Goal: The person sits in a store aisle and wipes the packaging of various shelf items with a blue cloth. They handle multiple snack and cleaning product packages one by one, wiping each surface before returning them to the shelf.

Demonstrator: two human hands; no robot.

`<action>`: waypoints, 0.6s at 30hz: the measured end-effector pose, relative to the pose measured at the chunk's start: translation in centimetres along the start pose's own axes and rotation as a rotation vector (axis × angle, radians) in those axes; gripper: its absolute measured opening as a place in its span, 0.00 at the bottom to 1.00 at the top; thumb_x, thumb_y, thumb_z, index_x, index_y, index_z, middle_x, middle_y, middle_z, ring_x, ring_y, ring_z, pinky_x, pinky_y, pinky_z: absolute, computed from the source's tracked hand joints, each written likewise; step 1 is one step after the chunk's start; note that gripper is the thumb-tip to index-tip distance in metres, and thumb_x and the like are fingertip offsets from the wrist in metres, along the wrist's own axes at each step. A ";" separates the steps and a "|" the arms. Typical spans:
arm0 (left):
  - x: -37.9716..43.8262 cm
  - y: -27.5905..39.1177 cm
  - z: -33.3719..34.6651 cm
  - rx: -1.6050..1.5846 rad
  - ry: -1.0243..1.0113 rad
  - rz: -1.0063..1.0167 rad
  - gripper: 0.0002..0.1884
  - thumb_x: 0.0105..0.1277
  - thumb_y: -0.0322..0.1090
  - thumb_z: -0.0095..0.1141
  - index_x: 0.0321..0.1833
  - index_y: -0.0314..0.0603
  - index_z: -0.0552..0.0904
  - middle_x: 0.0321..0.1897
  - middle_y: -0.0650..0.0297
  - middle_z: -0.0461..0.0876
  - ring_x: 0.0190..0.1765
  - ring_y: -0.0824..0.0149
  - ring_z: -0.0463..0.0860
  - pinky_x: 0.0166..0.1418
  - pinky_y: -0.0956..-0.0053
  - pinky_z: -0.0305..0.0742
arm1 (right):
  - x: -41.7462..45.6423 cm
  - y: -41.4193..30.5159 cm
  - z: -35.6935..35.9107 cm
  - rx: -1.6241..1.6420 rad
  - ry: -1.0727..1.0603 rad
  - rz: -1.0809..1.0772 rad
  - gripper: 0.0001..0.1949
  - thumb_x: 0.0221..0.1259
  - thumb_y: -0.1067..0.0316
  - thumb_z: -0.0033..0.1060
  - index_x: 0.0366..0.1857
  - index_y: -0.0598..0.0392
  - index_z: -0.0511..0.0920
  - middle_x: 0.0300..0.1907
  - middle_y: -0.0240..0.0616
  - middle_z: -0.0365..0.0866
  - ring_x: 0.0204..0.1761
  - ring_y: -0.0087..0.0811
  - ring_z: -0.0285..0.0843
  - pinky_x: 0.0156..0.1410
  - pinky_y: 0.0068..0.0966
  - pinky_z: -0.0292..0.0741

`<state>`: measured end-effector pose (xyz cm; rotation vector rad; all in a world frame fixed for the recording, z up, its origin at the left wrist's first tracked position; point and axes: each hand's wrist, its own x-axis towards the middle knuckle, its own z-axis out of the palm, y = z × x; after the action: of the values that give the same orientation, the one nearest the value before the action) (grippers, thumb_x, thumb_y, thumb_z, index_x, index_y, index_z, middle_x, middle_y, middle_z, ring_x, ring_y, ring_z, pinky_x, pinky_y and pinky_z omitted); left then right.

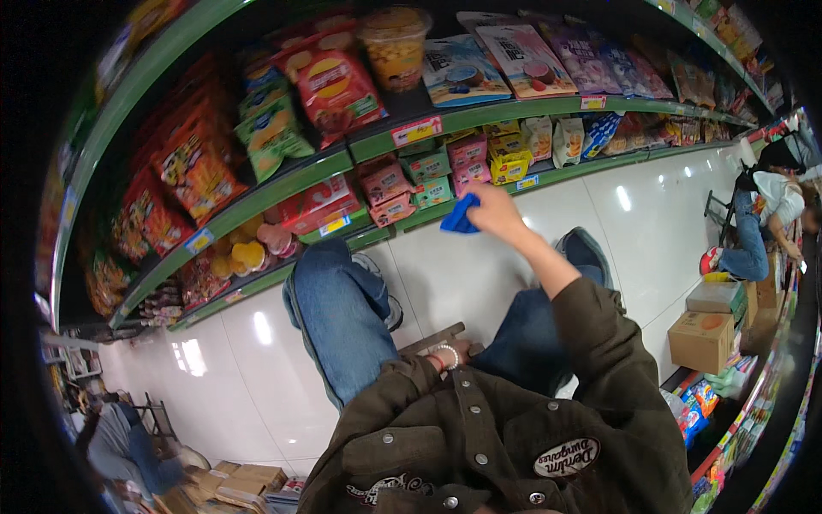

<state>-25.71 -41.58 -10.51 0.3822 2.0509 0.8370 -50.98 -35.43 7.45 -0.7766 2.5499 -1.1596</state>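
Observation:
My right hand (pixel 493 211) grips a folded blue cloth (pixel 457 217) just in front of the lowest shelf. Behind the cloth, on that shelf, stand stacked small snack boxes: pink ones (pixel 469 160), green ones (pixel 429 177) and yellow packs (pixel 510 157). My left hand (pixel 457 350), with beaded bracelets at the wrist, is low between my knees by a brown bar-like piece (pixel 437 339), perhaps part of a seat. Its fingers are mostly hidden, so its hold is unclear.
Green-edged shelves (pixel 379 138) curve around me, bearing chip bags (pixel 337 83), a lidded plastic tub (pixel 395 48) and snack pouches (pixel 523 61). Cardboard boxes (pixel 701 340) stand at right. One person (pixel 761 212) sits at right, another (pixel 122 443) at lower left.

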 end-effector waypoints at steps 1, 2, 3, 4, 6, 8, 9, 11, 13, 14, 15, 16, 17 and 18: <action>-0.3 1.3 -0.8 -0.090 -0.021 -0.044 0.26 0.52 0.42 0.65 0.53 0.36 0.78 0.48 0.44 0.81 0.52 0.44 0.79 0.54 0.57 0.75 | -1.1 0.8 0.5 0.002 -0.018 0.019 0.14 0.43 0.72 0.52 0.37 0.54 0.80 0.35 0.47 0.82 0.37 0.48 0.80 0.42 0.34 0.76; 0.9 0.0 1.4 -0.141 0.088 0.015 0.27 0.50 0.42 0.65 0.53 0.37 0.78 0.47 0.45 0.82 0.52 0.44 0.80 0.54 0.56 0.75 | -2.2 2.3 1.8 -0.071 -0.022 0.005 0.13 0.43 0.72 0.53 0.36 0.54 0.80 0.35 0.47 0.81 0.37 0.49 0.80 0.42 0.36 0.76; 2.4 -1.1 4.2 -0.187 0.189 0.085 0.28 0.49 0.43 0.65 0.53 0.37 0.78 0.45 0.45 0.82 0.51 0.44 0.80 0.53 0.56 0.75 | -3.2 4.1 2.6 -0.151 -0.020 0.002 0.12 0.42 0.72 0.53 0.34 0.54 0.79 0.35 0.46 0.81 0.37 0.50 0.79 0.42 0.38 0.76; 3.0 -0.3 4.3 -0.200 0.146 0.000 0.30 0.48 0.44 0.66 0.54 0.38 0.78 0.44 0.45 0.82 0.50 0.44 0.80 0.52 0.55 0.75 | -4.1 4.0 2.1 -0.197 -0.061 0.000 0.11 0.42 0.73 0.53 0.33 0.54 0.79 0.34 0.45 0.80 0.38 0.50 0.79 0.43 0.39 0.76; 4.6 1.0 4.8 -0.212 0.076 -0.094 0.27 0.48 0.46 0.65 0.51 0.40 0.79 0.42 0.47 0.83 0.48 0.45 0.81 0.49 0.55 0.75 | -5.3 3.4 0.5 -0.285 -0.148 -0.002 0.09 0.43 0.74 0.53 0.30 0.53 0.78 0.32 0.44 0.80 0.38 0.50 0.78 0.43 0.41 0.75; 6.6 1.7 4.9 -0.189 -0.013 -0.105 0.21 0.52 0.46 0.62 0.45 0.41 0.82 0.40 0.48 0.83 0.46 0.46 0.82 0.46 0.57 0.75 | -4.6 3.6 -0.7 -0.252 -0.101 -0.032 0.07 0.43 0.74 0.53 0.29 0.53 0.78 0.31 0.42 0.79 0.38 0.49 0.78 0.43 0.41 0.75; 7.4 2.1 5.0 -0.167 -0.079 -0.107 0.18 0.55 0.47 0.61 0.42 0.41 0.82 0.39 0.49 0.83 0.45 0.47 0.82 0.45 0.57 0.76 | -4.6 3.6 -1.4 -0.235 -0.079 -0.050 0.07 0.43 0.75 0.52 0.28 0.53 0.77 0.31 0.41 0.79 0.38 0.48 0.78 0.43 0.42 0.75; 9.0 2.8 5.6 -0.167 -0.055 -0.090 0.17 0.57 0.48 0.59 0.40 0.42 0.83 0.38 0.49 0.83 0.44 0.48 0.82 0.45 0.58 0.76 | -3.6 4.7 -2.9 -0.286 -0.045 -0.072 0.06 0.44 0.74 0.51 0.27 0.55 0.77 0.31 0.42 0.79 0.36 0.47 0.79 0.42 0.41 0.75; 10.2 2.7 6.5 -0.203 0.133 -0.065 0.20 0.57 0.51 0.58 0.42 0.43 0.82 0.38 0.49 0.83 0.45 0.47 0.82 0.46 0.57 0.75 | -3.2 5.8 -4.4 -0.367 -0.012 -0.077 0.08 0.43 0.76 0.51 0.28 0.54 0.77 0.31 0.41 0.79 0.38 0.48 0.78 0.43 0.41 0.75; 10.2 3.2 6.0 -0.256 0.130 -0.058 0.23 0.55 0.54 0.58 0.45 0.43 0.81 0.40 0.48 0.83 0.46 0.46 0.81 0.49 0.56 0.75 | -3.3 6.9 -4.9 -0.380 -0.022 -0.075 0.08 0.43 0.76 0.50 0.29 0.54 0.77 0.32 0.42 0.79 0.39 0.49 0.78 0.43 0.41 0.75; 9.9 4.8 4.2 -0.232 0.111 -0.105 0.25 0.55 0.55 0.58 0.47 0.43 0.81 0.41 0.48 0.83 0.47 0.45 0.81 0.50 0.55 0.74 | -3.7 8.0 -5.7 -0.382 0.005 -0.053 0.08 0.43 0.75 0.51 0.29 0.54 0.77 0.31 0.42 0.79 0.38 0.49 0.78 0.43 0.42 0.75; 9.4 6.2 2.5 -0.213 0.099 -0.162 0.26 0.54 0.56 0.57 0.48 0.43 0.80 0.42 0.47 0.83 0.49 0.45 0.81 0.51 0.54 0.74 | -4.0 8.8 -6.6 -0.381 0.027 -0.044 0.07 0.42 0.75 0.52 0.28 0.54 0.77 0.31 0.43 0.79 0.37 0.50 0.78 0.43 0.42 0.75; 10.4 6.1 3.1 -0.188 0.150 -0.121 0.26 0.54 0.57 0.57 0.48 0.43 0.80 0.43 0.47 0.83 0.49 0.44 0.81 0.52 0.54 0.74 | -4.3 9.7 -7.6 -0.381 0.050 -0.033 0.06 0.42 0.74 0.52 0.27 0.55 0.77 0.30 0.43 0.79 0.36 0.50 0.79 0.43 0.43 0.75; 10.9 6.0 3.5 -0.158 0.118 -0.102 0.27 0.55 0.57 0.57 0.48 0.42 0.80 0.43 0.47 0.83 0.49 0.45 0.81 0.52 0.54 0.74 | -4.6 10.3 -8.6 -0.380 0.049 0.012 0.08 0.42 0.74 0.52 0.30 0.54 0.78 0.32 0.46 0.80 0.38 0.51 0.79 0.44 0.43 0.75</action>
<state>-29.33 -29.85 -14.44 0.1424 2.0758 0.9706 -54.52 -21.85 5.35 -0.8166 2.8531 -0.7024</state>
